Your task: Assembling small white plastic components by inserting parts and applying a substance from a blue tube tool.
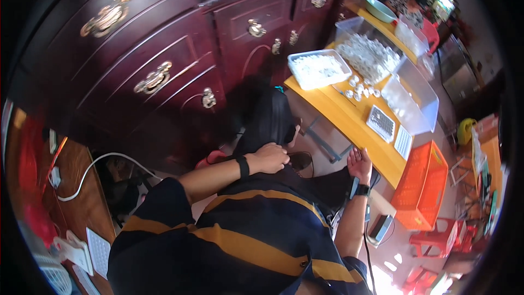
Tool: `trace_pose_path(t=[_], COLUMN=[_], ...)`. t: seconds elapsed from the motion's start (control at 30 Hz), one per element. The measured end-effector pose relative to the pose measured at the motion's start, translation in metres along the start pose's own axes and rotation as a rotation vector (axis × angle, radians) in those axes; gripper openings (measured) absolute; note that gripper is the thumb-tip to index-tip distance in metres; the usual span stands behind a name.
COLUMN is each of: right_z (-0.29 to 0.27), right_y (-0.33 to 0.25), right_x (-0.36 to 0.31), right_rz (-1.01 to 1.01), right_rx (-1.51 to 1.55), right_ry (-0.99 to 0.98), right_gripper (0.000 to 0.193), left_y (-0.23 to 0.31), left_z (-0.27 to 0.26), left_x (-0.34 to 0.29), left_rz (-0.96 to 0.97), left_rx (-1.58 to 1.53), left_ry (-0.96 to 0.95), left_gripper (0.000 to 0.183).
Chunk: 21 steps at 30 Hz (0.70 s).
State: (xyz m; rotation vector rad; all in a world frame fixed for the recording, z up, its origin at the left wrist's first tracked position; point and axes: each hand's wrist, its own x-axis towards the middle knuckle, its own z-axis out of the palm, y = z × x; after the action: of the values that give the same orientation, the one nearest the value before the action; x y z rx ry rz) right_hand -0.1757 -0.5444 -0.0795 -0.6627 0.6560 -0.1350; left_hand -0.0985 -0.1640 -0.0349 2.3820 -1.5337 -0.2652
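Note:
My left hand rests on the thigh of my black trousers. Its fingers are curled under, and anything inside them is hidden. My right hand lies palm up by the near edge of the yellow table, fingers apart and loosely bent, with nothing visible in it. On that table, nearest this hand, are a small tray of dark little parts and a pale card. Farther back stand a white tub of small white pieces, several loose round clear pieces and a large bin of clear parts.
A clear plastic box leans on the table's right side. An orange crate stands right of the table, with red stools beyond. Dark red drawers line the left and front. A white cable loops at the left.

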Motion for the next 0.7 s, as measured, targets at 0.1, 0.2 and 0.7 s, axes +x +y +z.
trace_pose_path(t=[0.1, 0.2, 0.7], right_z=[0.008, 0.021, 0.013], right_y=[0.008, 0.005, -0.001], right_x=[0.000, -0.003, 0.010], right_rz=[-0.088, -0.064, -0.303], right_rx=[0.034, 0.316, 0.322], right_ry=[-0.045, -0.010, 0.049], right_gripper=[0.035, 0.036, 0.032], left_y=[-0.003, -0.002, 0.016], left_z=[0.005, 0.003, 0.011], left_x=[-0.001, 0.002, 0.001], left_rz=[0.013, 0.025, 0.035], left_rx=[-0.022, -0.018, 0.016], left_ry=[0.039, 0.000, 0.063], left_gripper=[0.014, 0.013, 0.012])
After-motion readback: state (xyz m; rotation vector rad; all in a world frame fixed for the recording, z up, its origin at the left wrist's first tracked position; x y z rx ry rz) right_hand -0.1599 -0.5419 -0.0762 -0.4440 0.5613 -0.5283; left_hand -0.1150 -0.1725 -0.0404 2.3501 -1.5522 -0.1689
